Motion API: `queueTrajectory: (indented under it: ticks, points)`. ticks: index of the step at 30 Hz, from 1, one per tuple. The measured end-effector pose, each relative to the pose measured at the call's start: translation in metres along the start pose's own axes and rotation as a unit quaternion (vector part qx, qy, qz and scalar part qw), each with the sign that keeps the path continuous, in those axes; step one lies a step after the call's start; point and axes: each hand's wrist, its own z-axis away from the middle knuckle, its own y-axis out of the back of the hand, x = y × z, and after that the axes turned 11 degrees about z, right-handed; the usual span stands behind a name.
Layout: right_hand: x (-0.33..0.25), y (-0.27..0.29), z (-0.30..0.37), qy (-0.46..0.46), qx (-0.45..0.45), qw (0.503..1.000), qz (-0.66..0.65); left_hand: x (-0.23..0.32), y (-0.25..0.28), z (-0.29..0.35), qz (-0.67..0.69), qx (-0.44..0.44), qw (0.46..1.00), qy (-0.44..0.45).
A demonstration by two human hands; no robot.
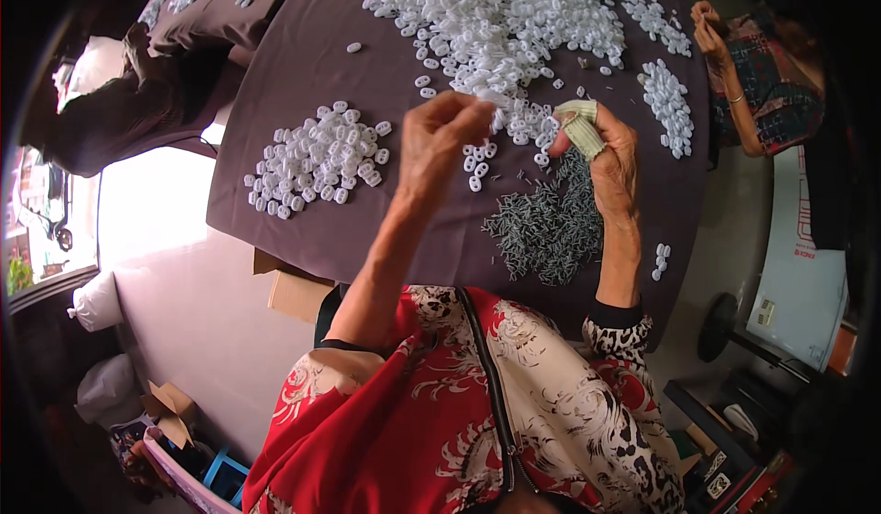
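My left hand [442, 138] is raised over the table, its thumb and fingers pinched together beside the large heap of white oval plastic pieces [514, 27]. Whatever lies in that pinch blends into the white pieces behind it. To its right my right hand [613, 151] is closed, fingers curled toward the thumb, with pale green ribbed fabric covers [584, 133] on the fingers. What it may hold is hidden. Below and between the hands lies a pile of small grey screws or pins [546, 229]. A few white two-holed pieces [477, 161] sit just above that pile.
More white pieces form a pile [317, 161] at the left and another [667, 110] at the right on the brown cloth-covered table [413, 257]. A co-worker's hands [711, 32] are at the right edge. Another person [119, 110] sits at the left.
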Motion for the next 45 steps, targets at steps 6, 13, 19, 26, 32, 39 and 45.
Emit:
queueTrajectory:
  ticks: [6,13,19,26,32,39,45]
  points:
    - [0.022,0.006,0.004,-0.041,-0.002,0.999,-0.002,0.037,0.116,0.017,-0.287,0.169,0.940,-0.067]
    - [0.035,0.007,0.010,-0.096,-0.017,0.995,-0.006,0.045,0.157,0.020,-0.542,0.214,0.812,-0.038]
    - [0.062,0.000,0.016,-0.127,-0.044,0.989,0.059,0.040,0.120,0.026,-0.510,0.164,0.828,-0.164]
    - [0.055,-0.015,0.014,-0.040,-0.039,0.968,0.245,-0.024,0.048,0.026,-0.481,-0.073,0.860,-0.152]
    - [0.061,-0.022,0.004,0.096,0.039,0.920,0.378,-0.042,0.032,0.001,-0.533,-0.085,0.804,-0.250]
    - [0.081,-0.022,-0.016,0.144,0.091,0.873,0.457,-0.051,0.042,-0.036,-0.560,-0.004,0.776,-0.289]
    - [0.094,-0.041,-0.047,0.155,0.054,0.899,0.405,-0.058,0.021,-0.019,-0.577,-0.048,0.771,-0.264]
